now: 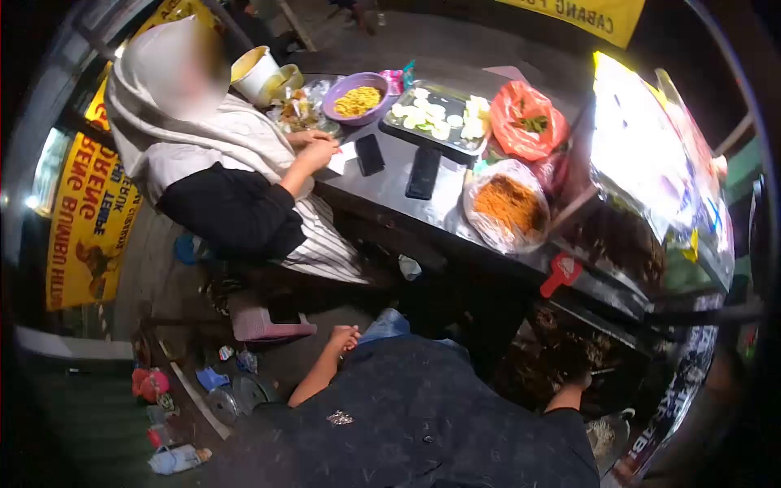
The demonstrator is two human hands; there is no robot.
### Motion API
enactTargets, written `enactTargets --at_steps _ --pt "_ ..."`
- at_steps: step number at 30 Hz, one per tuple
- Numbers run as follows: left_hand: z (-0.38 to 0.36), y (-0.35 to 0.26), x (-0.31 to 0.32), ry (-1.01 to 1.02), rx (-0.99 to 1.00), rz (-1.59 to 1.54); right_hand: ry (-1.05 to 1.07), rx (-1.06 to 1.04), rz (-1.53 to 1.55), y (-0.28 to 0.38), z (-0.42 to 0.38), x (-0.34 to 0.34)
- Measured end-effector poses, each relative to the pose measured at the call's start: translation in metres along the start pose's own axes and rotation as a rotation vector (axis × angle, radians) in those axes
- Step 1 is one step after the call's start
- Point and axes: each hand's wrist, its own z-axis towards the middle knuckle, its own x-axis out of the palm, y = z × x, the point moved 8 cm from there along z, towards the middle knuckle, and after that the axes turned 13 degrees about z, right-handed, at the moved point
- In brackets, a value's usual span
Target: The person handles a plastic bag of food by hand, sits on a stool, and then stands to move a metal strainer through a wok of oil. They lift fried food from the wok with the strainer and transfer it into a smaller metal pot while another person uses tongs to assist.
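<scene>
My left hand (345, 337) is beside my knee, fingers curled, with no object visible in it. Over the dark frying area (561, 346) at the lower right, my right hand (579, 381) is partly lost in shadow. A thin light utensil-like piece (603, 372) shows beside it, but whether my fingers hold it is unclear. Above that area a red plastic tool (561, 274) lies at the counter's edge. A plastic-lined bowl of orange crumbly food (508, 205) stands behind it. Two dark phones (369, 154) (423, 172) rest on the metal counter (382, 193).
A person in a light head covering (236, 163) sits at the left, hands (316, 146) together over the counter. Along its back are a purple bowl (356, 98), a tray of pale slices (435, 116) and a red bag (527, 122). A pink stool (268, 322) stands on the floor.
</scene>
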Motion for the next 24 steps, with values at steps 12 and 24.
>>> enactTargets --at_steps 12,24 --pt "0.012 -0.047 -0.006 0.011 0.019 0.026 -0.366 0.348 0.346 0.003 -0.009 0.05" --pt "0.054 -0.038 -0.012 -0.026 0.18 0.123 -0.678 -0.541 0.717 0.177 -0.104 0.107"
